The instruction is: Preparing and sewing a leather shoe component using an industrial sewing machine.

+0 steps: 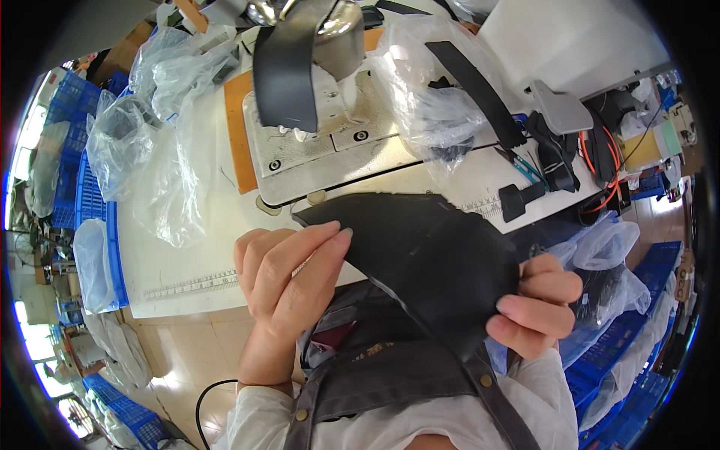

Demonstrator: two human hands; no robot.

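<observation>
A black panel of leather-like sheet (427, 255) is spread between my two hands, over the near edge of the sewing table. My left hand (292, 270) pinches its left edge between thumb and fingers. At its right edge my right hand (536, 304) is closed on it, fingers curled round the border. The panel is tilted and bends down at the right. Beyond it stands a sewing machine bed (330, 157), with another black curved piece (289, 82) draped over the machine's arm. The needle area is hidden.
Clear plastic bags (176, 180) lie on the table's left, and another bag (427, 97) right of the machine. A long black strip (480, 94), teal-handled snips (529, 169) and small black pieces (519, 201) are at the right. Blue crates (630, 330) flank the table.
</observation>
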